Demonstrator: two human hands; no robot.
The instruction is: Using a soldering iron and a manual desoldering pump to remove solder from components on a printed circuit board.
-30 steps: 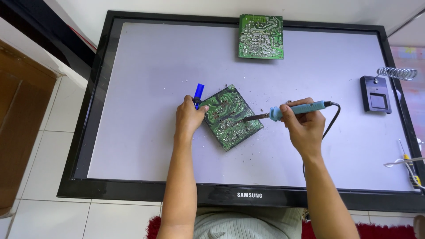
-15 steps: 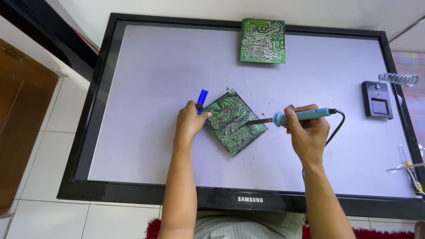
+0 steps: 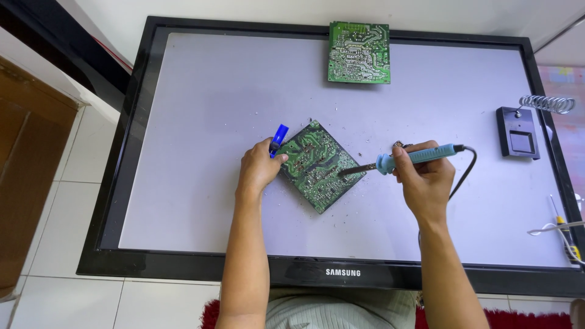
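A green circuit board point(image 3: 319, 166) lies tilted like a diamond on the pale screen of a flat television point(image 3: 183, 109) lying face up. My left hand point(image 3: 259, 167) rests at the board's left corner and grips a small blue tool point(image 3: 278, 137) that sticks up past my fingers. My right hand point(image 3: 423, 176) holds a light-blue soldering iron point(image 3: 409, 157); its dark tip touches the board's right side. A black cord runs from the iron's rear.
A second green circuit board point(image 3: 359, 52) lies at the screen's top edge. A black soldering-iron stand point(image 3: 518, 132) with a coiled metal holder point(image 3: 547, 103) sits at the right. A screwdriver and wires point(image 3: 563, 230) lie at the far right edge. Tiled floor and a wooden cabinet point(image 3: 27, 158) are to the left.
The view has shifted slightly; both hands stay on the board. The iron's tip has edged a little along the board's right side.
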